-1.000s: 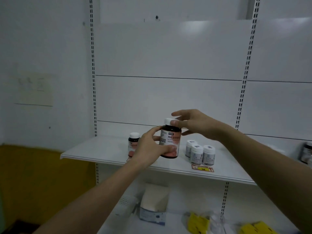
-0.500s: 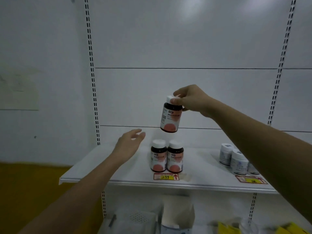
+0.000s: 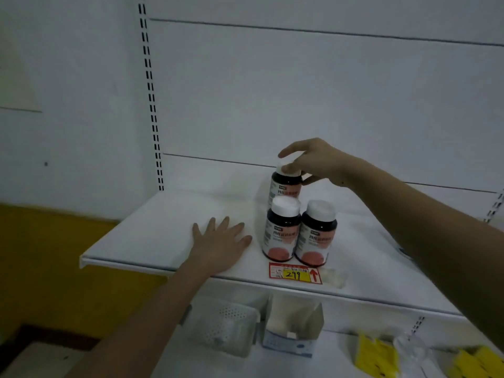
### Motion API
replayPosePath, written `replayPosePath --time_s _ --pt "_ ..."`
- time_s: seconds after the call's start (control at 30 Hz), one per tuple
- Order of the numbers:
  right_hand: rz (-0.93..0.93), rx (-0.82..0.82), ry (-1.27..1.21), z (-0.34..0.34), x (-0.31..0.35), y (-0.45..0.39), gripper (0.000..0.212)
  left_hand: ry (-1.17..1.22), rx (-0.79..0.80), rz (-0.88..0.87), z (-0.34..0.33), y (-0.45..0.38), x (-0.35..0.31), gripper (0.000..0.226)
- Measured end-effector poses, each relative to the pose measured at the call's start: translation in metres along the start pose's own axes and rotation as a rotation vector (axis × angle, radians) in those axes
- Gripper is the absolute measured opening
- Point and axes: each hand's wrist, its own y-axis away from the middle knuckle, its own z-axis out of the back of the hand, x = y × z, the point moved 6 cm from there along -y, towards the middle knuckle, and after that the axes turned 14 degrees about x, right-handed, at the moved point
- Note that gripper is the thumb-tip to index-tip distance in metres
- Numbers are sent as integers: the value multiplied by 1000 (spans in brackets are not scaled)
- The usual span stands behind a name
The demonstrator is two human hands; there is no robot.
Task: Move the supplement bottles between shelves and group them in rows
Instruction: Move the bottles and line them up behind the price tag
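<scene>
Two bottles (image 3: 298,230) stand grouped at the shelf (image 3: 152,236) front. The right hand (image 3: 313,159) grips a third bottle (image 3: 285,184) by its cap behind them; the left hand (image 3: 221,241) rests flat. Likely more remain

Third supplement bottle (image 3: 285,184), held aloft half a second ago, now down on shelf (image 3: 152,236) behind front pair (image 3: 300,231), right hand (image 3: 313,159) still on cap. Left hand (image 3: 218,245) dropped flat onto shelf.

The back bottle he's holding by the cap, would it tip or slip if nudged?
Back bottle looks tall with a narrow base, so probably tippy when pushed high. The right hand pinches only its smooth white cap, so the grip may slip. The two front bottles would likely block a forward fall.
</scene>
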Motion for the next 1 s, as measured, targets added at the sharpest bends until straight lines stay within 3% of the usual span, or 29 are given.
replayPosePath --time_s 0.3,0.57,0.8,1.0 --pt "-15 213 74 -23 -40 -21 17 -11 -53 20 3 1 -1 60" --pt "-3 181 111 -19 -42 -18 14 -18 -70 17 4 3 -4 59" --pt "-20 57 183 -25 -34 -5 15 -31 -76 -1 3 1 -3 59" --pt "-66 -46 281 -33 -10 18 32 18 -84 -42 5 4 -2 57"
